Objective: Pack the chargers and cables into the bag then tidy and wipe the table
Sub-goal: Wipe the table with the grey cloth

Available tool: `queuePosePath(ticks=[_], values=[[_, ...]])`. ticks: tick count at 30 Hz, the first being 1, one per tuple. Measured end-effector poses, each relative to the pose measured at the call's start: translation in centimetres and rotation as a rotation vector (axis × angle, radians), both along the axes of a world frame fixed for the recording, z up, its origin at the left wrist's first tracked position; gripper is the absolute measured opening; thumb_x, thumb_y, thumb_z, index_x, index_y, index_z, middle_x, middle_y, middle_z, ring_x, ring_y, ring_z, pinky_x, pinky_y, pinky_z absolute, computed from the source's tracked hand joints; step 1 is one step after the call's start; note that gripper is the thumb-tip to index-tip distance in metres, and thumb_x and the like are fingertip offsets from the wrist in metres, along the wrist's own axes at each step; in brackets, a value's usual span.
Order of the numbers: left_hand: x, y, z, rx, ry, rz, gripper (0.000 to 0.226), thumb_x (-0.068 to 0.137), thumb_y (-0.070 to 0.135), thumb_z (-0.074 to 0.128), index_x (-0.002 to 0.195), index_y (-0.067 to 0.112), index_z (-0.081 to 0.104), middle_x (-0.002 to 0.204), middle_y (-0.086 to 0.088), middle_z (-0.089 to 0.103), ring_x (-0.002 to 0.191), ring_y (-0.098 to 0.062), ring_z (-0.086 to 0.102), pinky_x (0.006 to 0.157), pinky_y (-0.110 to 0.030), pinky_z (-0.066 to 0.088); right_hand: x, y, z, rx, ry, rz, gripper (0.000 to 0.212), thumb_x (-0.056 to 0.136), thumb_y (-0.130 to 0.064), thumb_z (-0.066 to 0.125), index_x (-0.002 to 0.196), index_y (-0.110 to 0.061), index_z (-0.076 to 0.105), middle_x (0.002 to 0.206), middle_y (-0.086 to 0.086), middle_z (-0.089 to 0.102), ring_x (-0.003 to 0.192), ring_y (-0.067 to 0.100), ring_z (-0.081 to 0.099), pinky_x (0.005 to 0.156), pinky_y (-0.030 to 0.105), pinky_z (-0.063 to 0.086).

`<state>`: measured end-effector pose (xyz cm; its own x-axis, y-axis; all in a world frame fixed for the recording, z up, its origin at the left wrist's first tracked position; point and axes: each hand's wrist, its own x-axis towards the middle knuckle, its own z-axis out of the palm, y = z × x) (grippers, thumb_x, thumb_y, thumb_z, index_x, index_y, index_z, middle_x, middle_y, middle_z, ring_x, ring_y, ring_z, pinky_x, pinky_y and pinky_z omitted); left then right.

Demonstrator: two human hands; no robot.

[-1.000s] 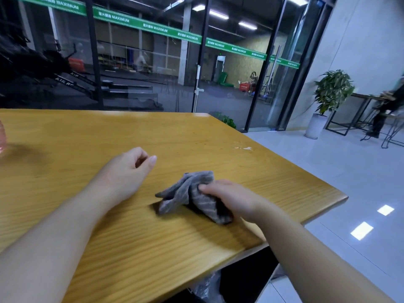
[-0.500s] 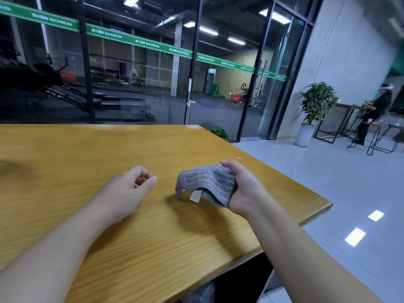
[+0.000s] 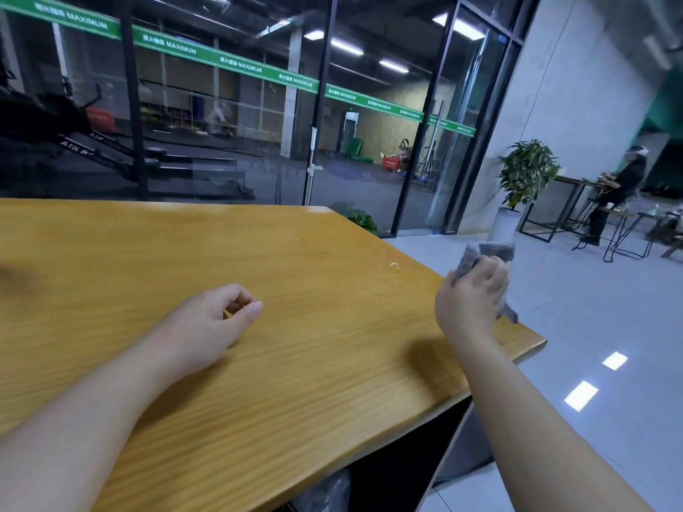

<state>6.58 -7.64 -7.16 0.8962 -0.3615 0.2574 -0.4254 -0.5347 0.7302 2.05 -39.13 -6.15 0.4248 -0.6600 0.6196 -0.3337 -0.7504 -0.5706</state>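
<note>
The left hand [image 3: 207, 323] rests on the wooden table [image 3: 295, 382], fingers loosely curled and holding nothing; the right hand [image 3: 471, 295] grips one bunched grey cloth [image 3: 491, 253], raised off the surface over the table's right edge; to wipe well, I judge the cloth should come down flatter and pass over the pale smear [image 3: 384, 266] near the far right edge, in overlapping strokes carried off the edge; no chargers, cables or bag are in view; further off stand one potted plant [image 3: 526, 175] in a white pot and one seated person [image 3: 615, 194] at a dark-framed side table [image 3: 571, 181]; two hands, one cloth, one smear.
</note>
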Motion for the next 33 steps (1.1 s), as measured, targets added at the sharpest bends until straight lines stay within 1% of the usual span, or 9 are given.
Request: queuePosePath(ticks=[2,5,7,12,16,20,22,28,33], values=[[0.1,0.1,-0.1,-0.003,0.009,-0.006,0.014,0.09,0.037,0.051,0.082,0.029,0.059,0.079,0.008,0.062,0.075,-0.021,0.062,0.075,-0.038,0.049,0.6,-1.8,-1.7,-0.038,0.253,-0.071,0.044,0.09,-0.009,0.04,0.132,-0.006,0.029,0.149,0.013,0.019,0.144,0.031,0.002,0.116,0.049,0.008],[0.3,0.2,-0.3,-0.015,0.001,-0.01,0.013,0.09,0.037,0.052,0.081,0.031,0.059,0.078,0.01,0.061,0.073,-0.02,0.061,0.076,-0.041,0.05,1.5,-2.9,-2.8,0.116,0.67,-0.11,0.052,0.093,-0.023,0.032,0.142,-0.004,0.024,0.152,0.014,0.024,0.144,0.034,0.006,0.116,0.051,0.009],[0.4,0.2,-0.3,-0.02,-0.011,-0.009,0.013,0.089,0.037,0.051,0.08,0.031,0.059,0.078,0.011,0.061,0.072,-0.019,0.06,0.075,-0.04,0.049,2.1,-2.7,-1.9,0.256,0.777,-0.104,0.061,0.099,-0.038,0.017,0.147,-0.001,0.017,0.156,0.016,0.016,0.145,0.033,0.003,0.117,0.047,0.004],[0.3,-0.1,-0.5,0.021,-0.074,0.0,0.012,0.089,0.035,0.052,0.08,0.032,0.059,0.078,0.009,0.064,0.075,-0.011,0.058,0.074,-0.032,0.046,4.4,-3.3,-1.1,0.336,0.845,-0.125,0.068,0.099,-0.047,0.01,0.149,-0.001,0.014,0.158,0.015,0.008,0.145,0.031,0.002,0.118,0.042,0.005],[0.3,-0.4,-0.8,0.122,-0.166,-0.024,0.011,0.09,0.034,0.053,0.082,0.03,0.059,0.083,0.012,0.06,0.076,0.002,0.052,0.067,-0.012,0.037,6.7,-4.6,-2.0,0.272,0.891,-0.149,0.071,0.098,-0.049,0.012,0.149,0.0,0.016,0.157,0.015,0.013,0.145,0.032,0.007,0.118,0.043,0.007],[0.9,-0.6,-1.2,0.393,-0.325,-0.075,0.012,0.088,0.046,0.044,0.097,0.041,0.051,0.098,0.021,0.049,0.092,-0.002,0.041,0.09,-0.028,0.039,8.4,-5.7,-2.4,0.209,0.9,-0.134,0.07,0.096,-0.049,0.013,0.148,-0.001,0.021,0.155,0.017,0.019,0.143,0.033,0.013,0.117,0.043,0.01],[1.0,-0.8,-1.3,0.435,-0.339,-0.092,0.019,0.087,0.048,0.042,0.104,0.042,0.049,0.102,0.024,0.043,0.096,0.0,0.037,0.095,-0.028,0.037,9.2,-6.2,-2.5,0.199,0.897,-0.118,0.07,0.096,-0.049,0.014,0.147,-0.002,0.022,0.155,0.017,0.021,0.142,0.033,0.016,0.117,0.043,0.012],[1.7,-1.0,-1.8,0.418,-0.371,-0.091,0.049,0.077,0.063,0.021,0.106,0.042,0.053,0.105,0.026,0.044,0.107,0.002,0.039,0.094,-0.028,0.039,11.8,-6.7,-2.0,0.216,0.86,-0.056,0.069,0.096,-0.049,0.018,0.148,-0.004,0.021,0.153,0.017,0.025,0.14,0.033,0.02,0.116,0.043,0.015],[2.0,-1.1,-2.2,0.403,-0.38,-0.073,0.048,0.078,0.062,0.022,0.107,0.041,0.054,0.104,0.026,0.047,0.106,0.0,0.043,0.091,-0.031,0.043,14.5,-6.5,-1.6,0.215,0.858,-0.006,0.068,0.097,-0.05,0.016,0.149,-0.006,0.017,0.154,0.017,0.021,0.141,0.034,0.017,0.116,0.044,0.012]])
